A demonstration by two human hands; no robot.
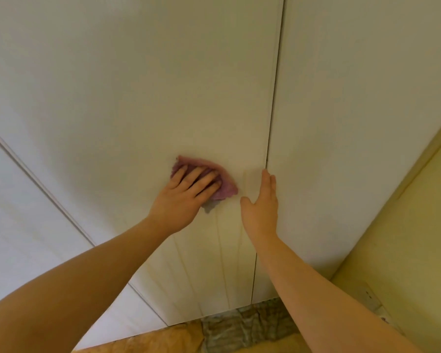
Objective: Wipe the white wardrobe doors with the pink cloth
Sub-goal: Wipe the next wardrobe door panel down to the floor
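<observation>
White wardrobe doors fill the view; the middle door meets the right door at a thin vertical gap. A crumpled pink cloth lies flat against the lower middle door. My left hand presses on it with spread, straight fingers, covering most of it. My right hand rests flat on the same door just left of the gap, fingers straight and pointing up, a short way right of the cloth.
Another white door panel stands at the left. A yellow wall joins the wardrobe on the right, with a white socket low on it. Patterned stone-look floor shows below the doors.
</observation>
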